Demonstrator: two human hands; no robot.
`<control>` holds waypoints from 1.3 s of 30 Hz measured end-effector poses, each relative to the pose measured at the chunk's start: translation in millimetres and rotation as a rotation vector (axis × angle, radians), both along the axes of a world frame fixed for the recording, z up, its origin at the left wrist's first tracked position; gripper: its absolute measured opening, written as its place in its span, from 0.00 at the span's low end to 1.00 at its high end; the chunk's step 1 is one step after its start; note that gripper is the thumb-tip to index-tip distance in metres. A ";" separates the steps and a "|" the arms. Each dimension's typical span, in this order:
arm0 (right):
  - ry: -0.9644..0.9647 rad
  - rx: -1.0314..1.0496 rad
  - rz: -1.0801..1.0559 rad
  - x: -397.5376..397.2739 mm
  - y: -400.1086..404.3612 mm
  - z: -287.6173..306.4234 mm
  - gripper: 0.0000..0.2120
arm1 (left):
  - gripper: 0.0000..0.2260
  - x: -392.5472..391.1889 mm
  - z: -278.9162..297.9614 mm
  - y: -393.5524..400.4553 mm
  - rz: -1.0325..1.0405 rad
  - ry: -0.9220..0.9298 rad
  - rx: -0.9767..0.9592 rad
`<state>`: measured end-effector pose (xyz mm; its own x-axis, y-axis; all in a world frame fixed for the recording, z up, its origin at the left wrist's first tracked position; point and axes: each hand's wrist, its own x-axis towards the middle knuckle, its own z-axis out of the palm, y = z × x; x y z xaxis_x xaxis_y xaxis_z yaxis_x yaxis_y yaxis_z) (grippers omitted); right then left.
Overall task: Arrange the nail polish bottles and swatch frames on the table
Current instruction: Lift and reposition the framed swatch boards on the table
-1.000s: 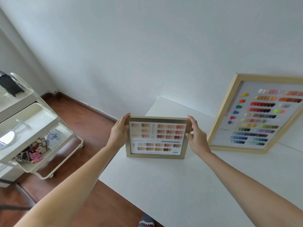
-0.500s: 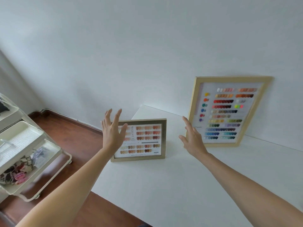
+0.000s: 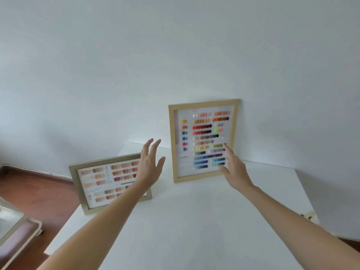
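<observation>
As it leaned back against the white wall (image 3: pixel 175 55), the tall swatch frame (image 3: pixel 203 140) stood on its short edge at the far side of the table (image 3: pixel 194 221), pale wood border, rows of multicoloured nail tips facing the room; the tilt and wall contact evidently kept it upright. Right hand (image 3: pixel 234 168): fingers spread, empty, overlapping the frame's lower right area, contact not determinable through motion blur. Left hand (image 3: pixel 151 166): fingers splayed, empty, in the air just left of that frame, presumably reaching to take its other side. Small swatch frame (image 3: pixel 109 184): landscape, grey-gold border, nude and brown tips, propped at the table's left edge, near the tall one but apart, partly hidden by the left forearm. No nail polish bottles were visible. Wooden floor (image 3: pixel 39 193) lay beyond; a pale cart corner (image 3: pixel 13 228) sat lower left.
</observation>
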<state>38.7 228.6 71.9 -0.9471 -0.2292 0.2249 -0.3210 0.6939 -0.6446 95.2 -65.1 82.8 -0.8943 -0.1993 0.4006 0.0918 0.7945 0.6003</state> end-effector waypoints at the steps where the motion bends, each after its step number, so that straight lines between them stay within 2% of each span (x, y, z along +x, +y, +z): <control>1: -0.001 0.003 -0.016 -2.5 8.7 0.6 0.35 | 0.25 -4.2 -1.0 8.6 -0.007 -0.009 0.004; 7: -0.024 0.005 -0.089 -29.9 35.9 -4.1 0.36 | 0.25 -38.9 -8.9 36.5 0.015 -0.082 0.042; 15: -0.036 -0.007 -0.159 -91.1 39.6 -20.1 0.37 | 0.31 -89.0 -35.4 37.1 0.042 -0.125 0.109; 19: -0.042 -0.029 -0.196 -128.1 36.5 -26.5 0.37 | 0.35 -106.6 -49.0 35.1 0.041 -0.104 0.126; 24: -0.014 -0.077 -0.183 -161.4 31.7 -34.1 0.37 | 0.34 -121.5 -55.6 35.2 0.011 -0.070 0.121; 31: 0.039 -0.039 -0.202 -185.6 39.6 -52.1 0.47 | 0.37 -141.7 -69.8 34.0 -0.004 0.023 0.146; 39: 0.052 -0.018 -0.158 -190.6 39.5 -54.2 0.49 | 0.39 -180.2 -72.1 27.2 -0.019 0.017 0.172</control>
